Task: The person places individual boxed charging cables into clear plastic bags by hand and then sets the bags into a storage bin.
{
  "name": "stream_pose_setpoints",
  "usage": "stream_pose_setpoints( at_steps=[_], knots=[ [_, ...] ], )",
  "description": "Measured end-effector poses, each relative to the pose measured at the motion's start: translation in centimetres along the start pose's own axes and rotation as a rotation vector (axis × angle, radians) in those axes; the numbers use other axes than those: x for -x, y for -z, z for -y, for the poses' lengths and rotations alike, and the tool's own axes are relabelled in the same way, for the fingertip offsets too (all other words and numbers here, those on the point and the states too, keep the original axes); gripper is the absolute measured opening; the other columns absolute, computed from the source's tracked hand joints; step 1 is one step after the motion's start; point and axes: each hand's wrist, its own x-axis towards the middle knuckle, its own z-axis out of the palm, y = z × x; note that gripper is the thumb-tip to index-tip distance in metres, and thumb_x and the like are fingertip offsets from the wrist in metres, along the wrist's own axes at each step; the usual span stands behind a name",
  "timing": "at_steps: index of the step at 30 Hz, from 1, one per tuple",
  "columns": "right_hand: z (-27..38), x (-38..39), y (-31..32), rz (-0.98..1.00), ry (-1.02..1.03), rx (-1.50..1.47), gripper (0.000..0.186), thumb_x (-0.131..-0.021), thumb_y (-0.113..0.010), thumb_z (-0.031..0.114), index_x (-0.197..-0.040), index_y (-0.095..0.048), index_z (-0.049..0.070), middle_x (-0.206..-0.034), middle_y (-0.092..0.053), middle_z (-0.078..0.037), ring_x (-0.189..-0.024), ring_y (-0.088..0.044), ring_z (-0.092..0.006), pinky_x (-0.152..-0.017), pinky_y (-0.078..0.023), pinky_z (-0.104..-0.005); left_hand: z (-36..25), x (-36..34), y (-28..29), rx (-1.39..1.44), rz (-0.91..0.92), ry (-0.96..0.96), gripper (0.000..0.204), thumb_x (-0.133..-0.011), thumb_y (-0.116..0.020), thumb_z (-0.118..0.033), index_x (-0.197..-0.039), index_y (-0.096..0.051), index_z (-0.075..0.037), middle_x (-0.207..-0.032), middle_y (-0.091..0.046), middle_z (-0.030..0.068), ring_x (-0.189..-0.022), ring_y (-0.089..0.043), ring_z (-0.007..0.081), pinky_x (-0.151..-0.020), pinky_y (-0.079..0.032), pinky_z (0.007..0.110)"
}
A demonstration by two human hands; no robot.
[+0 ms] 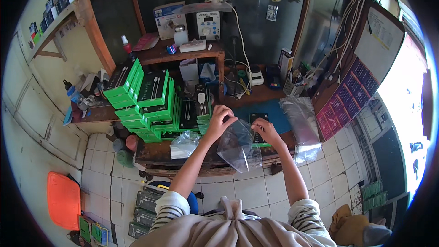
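My left hand (219, 123) pinches the top of a clear plastic bag (237, 151) that hangs over the desk's front edge. My right hand (266, 132) has curled fingers at the bag's upper right side, seemingly pinching it. Behind that hand a black and green box (259, 142) lies on a blue mat (279, 116). Left of my hands, green and black cable boxes (151, 105) stand in tall piles. A small heap of clear bags (184, 151) lies in front of them, and a sheaf of long clear bags (304, 132) drapes over the desk's right part.
A wooden shelf (151, 56) holds a white device (208, 27), bottle and cartons. Cables, a pen holder (290, 87) and a board with purple sheets (347, 96) are at right. An orange chair (61, 196) and flat boxes (144, 212) are low on the left.
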Motion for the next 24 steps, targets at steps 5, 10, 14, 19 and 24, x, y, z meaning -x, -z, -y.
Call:
stream_pose_setpoints(
  at_steps=[5, 10, 14, 19, 24],
  knots=[
    [-0.4, -0.4, 0.2, -0.042, -0.009, -0.065, 0.014, -0.084, -0.059, 0.013, -0.086, -0.056, -0.001, -0.083, -0.055, -0.009, -0.073, -0.055, -0.0211, -0.067, -0.045, -0.0308, -1.0, 0.5, 0.3, 0.445, 0.056, 0.133, 0.025, -0.079, -0.064, -0.009, -0.067, -0.042, -0.008, -0.082, -0.048, 0.0021, -0.081, -0.044, 0.013, -0.077, -0.034, 0.026],
    [-0.6, -0.2, -0.4, -0.014, 0.003, -0.114, 0.011, -0.085, -0.058, 0.011, -0.089, -0.055, 0.001, -0.089, -0.053, -0.008, -0.079, -0.054, -0.0188, -0.069, -0.045, -0.0299, -0.4, 1.5, 0.7, 0.824, 0.109, 0.357, 0.025, -0.081, -0.063, -0.01, -0.068, -0.041, -0.008, -0.074, -0.042, -0.0015, -0.069, -0.039, 0.0071, -0.066, -0.034, 0.021],
    [-2.0, 1.2, -0.2, -0.074, -0.008, -0.254, 0.009, -0.086, -0.056, 0.01, -0.093, -0.055, 0.004, -0.093, -0.051, -0.007, -0.081, -0.052, -0.0173, -0.069, -0.044, -0.0283, -1.2, 2.5, 0.6, 0.459, 0.254, 0.408, 0.02, -0.08, -0.065, -0.015, -0.073, -0.05, -0.004, -0.069, -0.047, -0.0008, -0.059, -0.044, 0.0055, -0.056, -0.037, 0.021],
    [-6.1, 2.6, -0.2, -0.22, -0.175, -0.009, 0.019, -0.085, -0.058, 0.015, -0.102, -0.053, 0.007, -0.096, -0.052, -0.01, -0.085, -0.052, -0.025, -0.074, -0.044, -0.0361, -1.8, 1.9, -0.4, 0.274, 0.242, 0.237, 0.016, -0.08, -0.065, -0.015, -0.081, -0.056, -0.003, -0.069, -0.048, 0.0013, -0.061, -0.049, 0.0083, -0.053, -0.039, 0.025],
    [-7.9, 4.5, -4.4, -0.352, -0.613, 0.752, 0.082, -0.069, -0.068, 0.048, -0.13, -0.034, 0.005, -0.104, -0.048, -0.018, -0.098, -0.047, -0.0352, -0.078, -0.043, -0.0476, -2.0, 2.9, -0.9, 0.174, 0.232, 0.183, 0.016, -0.08, -0.065, -0.015, -0.083, -0.055, -0.003, -0.076, -0.047, 0.0043, -0.068, -0.051, 0.0144, -0.06, -0.042, 0.028]
  ],
)
